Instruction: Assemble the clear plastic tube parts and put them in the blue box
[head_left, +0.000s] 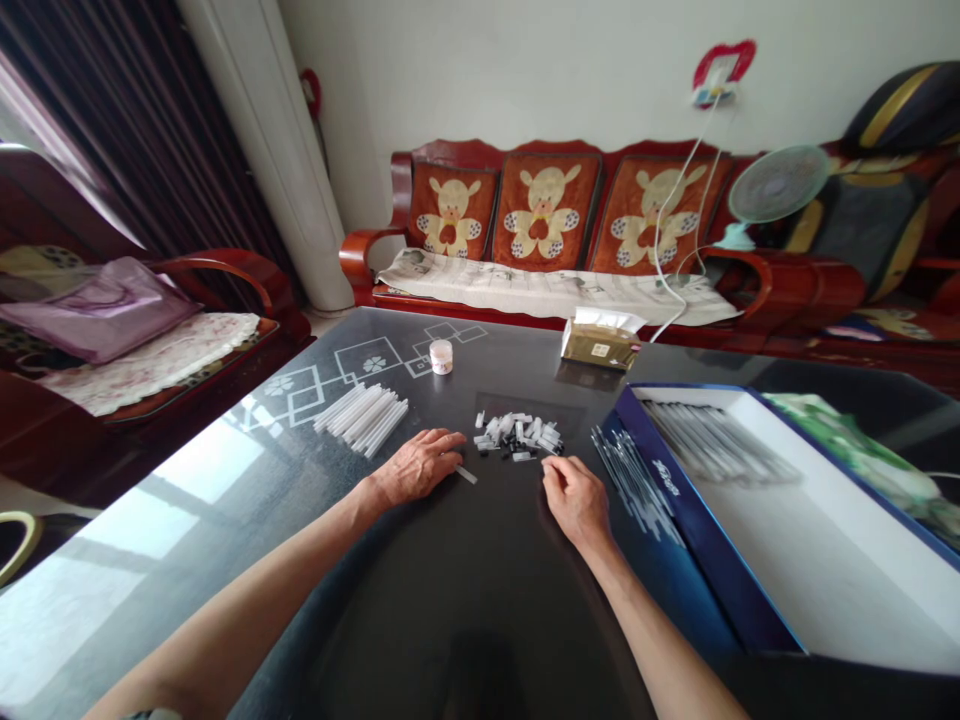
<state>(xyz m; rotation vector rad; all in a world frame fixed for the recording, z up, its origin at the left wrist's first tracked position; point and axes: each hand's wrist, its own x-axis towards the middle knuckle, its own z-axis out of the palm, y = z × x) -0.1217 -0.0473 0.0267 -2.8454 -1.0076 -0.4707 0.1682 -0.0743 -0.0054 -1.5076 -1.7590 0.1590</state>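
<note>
My left hand rests low over the dark table, its fingers closed around a white pen barrel whose end sticks out past the fingertips. Just left of that hand lies a stack of white pen barrels. My right hand is closed in a pinch at the near right edge of a pile of small white and black pen caps. Whatever sits between its fingertips is too small to make out. Dark-tipped pen refills lie in a bundle right of my right hand.
A blue-sided box with more refills inside stands at the right, its wall beside the bundle. Behind the piles are a small white jar and a tissue pack. A green plastic bag lies beyond the box.
</note>
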